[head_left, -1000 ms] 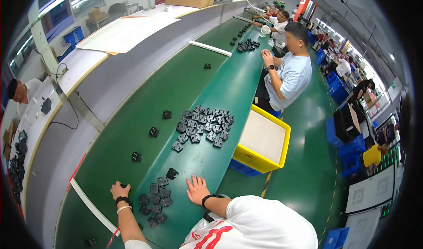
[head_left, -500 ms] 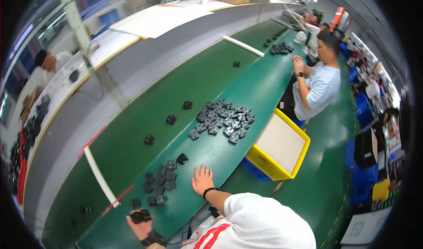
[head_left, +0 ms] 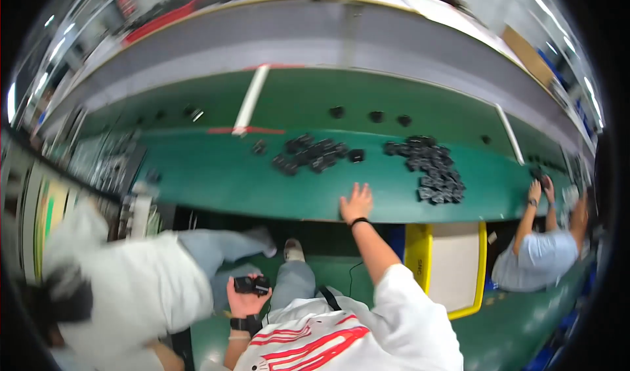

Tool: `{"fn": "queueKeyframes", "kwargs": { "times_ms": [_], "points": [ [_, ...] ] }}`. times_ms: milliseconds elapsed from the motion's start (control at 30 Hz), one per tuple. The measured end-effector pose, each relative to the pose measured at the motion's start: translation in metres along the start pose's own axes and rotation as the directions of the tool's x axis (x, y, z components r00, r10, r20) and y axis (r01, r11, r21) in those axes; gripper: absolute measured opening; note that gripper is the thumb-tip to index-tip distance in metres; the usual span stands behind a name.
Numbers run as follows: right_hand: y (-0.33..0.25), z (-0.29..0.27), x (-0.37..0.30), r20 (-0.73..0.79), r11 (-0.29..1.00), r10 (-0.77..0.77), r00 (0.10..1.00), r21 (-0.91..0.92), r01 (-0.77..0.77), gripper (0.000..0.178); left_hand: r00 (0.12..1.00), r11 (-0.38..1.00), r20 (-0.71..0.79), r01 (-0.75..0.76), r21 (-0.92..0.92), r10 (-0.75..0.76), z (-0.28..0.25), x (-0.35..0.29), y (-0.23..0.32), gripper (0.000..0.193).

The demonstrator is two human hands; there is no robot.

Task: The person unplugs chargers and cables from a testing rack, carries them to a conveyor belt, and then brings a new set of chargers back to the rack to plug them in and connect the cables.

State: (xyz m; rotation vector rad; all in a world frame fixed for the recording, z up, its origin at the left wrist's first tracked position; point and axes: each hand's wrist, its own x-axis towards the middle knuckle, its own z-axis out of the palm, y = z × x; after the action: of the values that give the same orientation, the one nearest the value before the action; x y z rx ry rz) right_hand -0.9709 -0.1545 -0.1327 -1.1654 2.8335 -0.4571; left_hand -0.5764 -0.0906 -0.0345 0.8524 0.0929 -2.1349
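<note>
Left hand (head_left: 248, 300) in a closed grip round a small black part (head_left: 252, 283); right hand (head_left: 356, 203) flat, fingers spread, on the green belt (head_left: 216, 174).

From my feed I see a long green conveyor belt (head_left: 216, 174) curving across the hall, a grey raised shelf (head_left: 315, 43) running behind it. A white divider bar (head_left: 251, 100) lies across the belt. The floor (head_left: 531, 325) is green. Bright ceiling lights (head_left: 551, 6) glare at the upper right.

Two heaps of black parts (head_left: 308, 154) — one yellow bin (head_left: 420, 259), three people.
</note>
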Motion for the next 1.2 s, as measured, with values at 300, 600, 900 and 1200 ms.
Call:
{"fn": "queueKeyframes", "kwargs": {
  "times_ms": [300,600,900,1200],
  "points": [
    [0.097,0.012,-0.142,0.44,0.624,-0.19,0.878,0.744,-0.238,0.033,0.971,0.944,0.018,-0.228,-0.239,0.239,-0.011,-0.099,0.006,0.049],
    [-0.076,-0.105,-0.367,0.455,0.459,-0.856,0.245,0.887,-0.046,0.045,0.96,0.94,-0.055,-0.281,-0.196,0.276,-0.094,-0.185,0.006,0.044],
    [-0.173,-0.065,-0.538,0.71,0.763,-0.54,-0.452,0.64,0.092,0.046,0.829,0.866,-0.25,-0.479,0.143,0.5,-0.233,-0.322,-0.027,0.028],
    [-0.236,-0.054,-0.772,0.657,0.901,-0.318,-0.683,0.434,-0.001,0.038,0.697,0.692,-0.342,-0.704,-0.159,0.631,-0.389,-0.5,-0.023,0.031]
  ]
}}
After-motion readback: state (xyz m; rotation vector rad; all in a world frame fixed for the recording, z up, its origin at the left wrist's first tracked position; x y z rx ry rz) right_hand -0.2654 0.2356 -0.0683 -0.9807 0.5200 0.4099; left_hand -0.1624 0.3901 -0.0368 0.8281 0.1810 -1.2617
